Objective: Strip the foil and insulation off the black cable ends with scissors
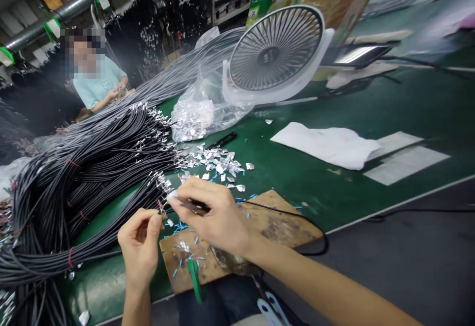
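Note:
My left hand (141,244) is closed in a pinch on the end of a black cable, whose thin coloured wires (162,207) stick out past the fingertips. Just right of it, my right hand (213,212) grips a dark-handled tool (198,206); its tip is hidden, so its kind is unclear. Something white (172,196) shows at the right fingertips. Close by on the left lies a bundle of black cables (122,222) with bare silvery ends. Beneath the right hand is a stained wooden board (274,217), scattered with small blue pieces.
More black cables (92,163) are heaped at left. Foil scraps (222,163) lie ahead, near a black cutter (222,140) and a clear plastic bag (208,111). A fan (276,54), a white cloth (322,143) and a black cord (297,212) are farther right. Another person (98,81) sits beyond.

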Demonstrator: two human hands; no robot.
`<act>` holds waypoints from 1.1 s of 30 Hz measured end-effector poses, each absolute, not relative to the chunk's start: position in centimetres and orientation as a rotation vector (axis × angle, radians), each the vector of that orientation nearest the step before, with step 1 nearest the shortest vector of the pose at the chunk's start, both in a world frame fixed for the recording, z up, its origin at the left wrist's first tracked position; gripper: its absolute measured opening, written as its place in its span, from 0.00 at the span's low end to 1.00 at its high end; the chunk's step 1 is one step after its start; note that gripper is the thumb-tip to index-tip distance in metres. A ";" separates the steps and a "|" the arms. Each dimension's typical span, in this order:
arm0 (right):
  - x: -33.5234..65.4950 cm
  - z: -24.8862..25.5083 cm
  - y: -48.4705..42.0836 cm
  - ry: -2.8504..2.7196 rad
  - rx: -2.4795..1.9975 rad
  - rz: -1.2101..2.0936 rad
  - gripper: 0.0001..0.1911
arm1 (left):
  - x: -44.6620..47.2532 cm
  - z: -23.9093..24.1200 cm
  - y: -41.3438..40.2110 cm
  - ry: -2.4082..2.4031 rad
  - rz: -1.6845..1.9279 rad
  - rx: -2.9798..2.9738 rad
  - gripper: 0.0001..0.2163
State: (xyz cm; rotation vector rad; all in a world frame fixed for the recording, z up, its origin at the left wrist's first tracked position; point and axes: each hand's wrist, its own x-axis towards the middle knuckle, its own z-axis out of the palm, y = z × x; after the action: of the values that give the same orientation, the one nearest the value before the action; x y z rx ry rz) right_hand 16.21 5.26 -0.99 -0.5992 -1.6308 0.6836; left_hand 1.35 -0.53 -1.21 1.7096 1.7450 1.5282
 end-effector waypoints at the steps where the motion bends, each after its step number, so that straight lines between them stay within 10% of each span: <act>1: 16.2 -1.1 5.2 -1.638 -0.571 0.691 0.06 | 1.3 -1.4 -0.5 1.750 1.544 1.720 0.07; 33: 16.4 -1.8 5.0 -1.743 -0.434 0.516 0.05 | 1.9 -1.4 -0.6 1.841 1.548 1.612 0.09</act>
State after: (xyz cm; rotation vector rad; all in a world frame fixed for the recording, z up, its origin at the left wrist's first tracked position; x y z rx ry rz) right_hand 16.42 5.01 -1.78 -0.4339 -1.7428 0.5160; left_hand 1.94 -0.61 -1.38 1.6121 1.8407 1.5478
